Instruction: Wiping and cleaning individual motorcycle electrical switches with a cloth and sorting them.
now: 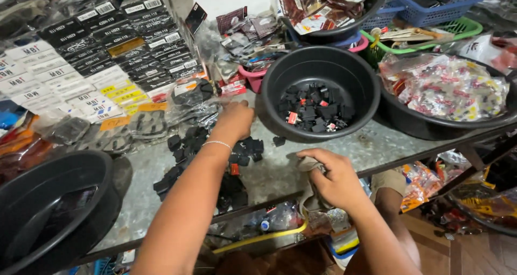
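My left hand (236, 119) reaches across the table and rests, fingers curled, on a pile of small black plastic parts (210, 156) spread over the speckled tabletop (280, 173). A thin bracelet circles that wrist. I cannot tell whether the fingers grip a part. My right hand (331, 178) is at the table's front edge, closed on a crumpled beige bag (309, 197) that hangs over the edge. Just beyond both hands stands a black round basin (269, 92) holding more black parts, some with red tabs.
A second black basin (484, 124) of bagged parts stands at right, an empty one (102, 199) at front left. Rows of black and white boxes (107, 43) fill the back left. Blue and green baskets (436, 6) and another basin sit behind. Bags hang under the table.
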